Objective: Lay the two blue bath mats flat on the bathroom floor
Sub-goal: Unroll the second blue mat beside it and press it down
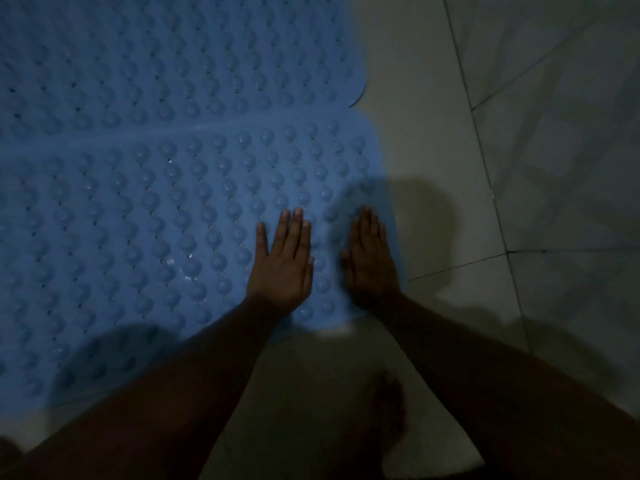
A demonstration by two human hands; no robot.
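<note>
Left hand (pixel 284 261) and right hand (pixel 370 258) both lie palm-down on the near mat (pixel 156 220). The fingers are straight and held close together and grip nothing. The hands sit side by side, apart from each other, close to the mat's right end. The right hand is just inside that end edge and in shadow.

Position of the work: both mats are spread on the tiled floor (pixel 433 161). The far mat (pixel 156 64) lies beyond the near mat, long side to long side. The two meet along that line, but it cannot be told whether they abut or overlap slightly. The near mat's right end reaches a little further right than the far mat's. Both show their studded faces upward. The left ends of both mats are out of view.

Step in hand, as judged: smoothing the near mat's right end down against the floor. Both mats look already placed, so the task appears close to done.

Next move, as judged: firm flat pressure, worked outward to the right-hand corners and the near edge, where lifting is most likely. The seam between the mats wants checking for a ridge. The light is poor, so flatness at the edges cannot be confirmed. The unseen left ends also need inspecting.
</note>
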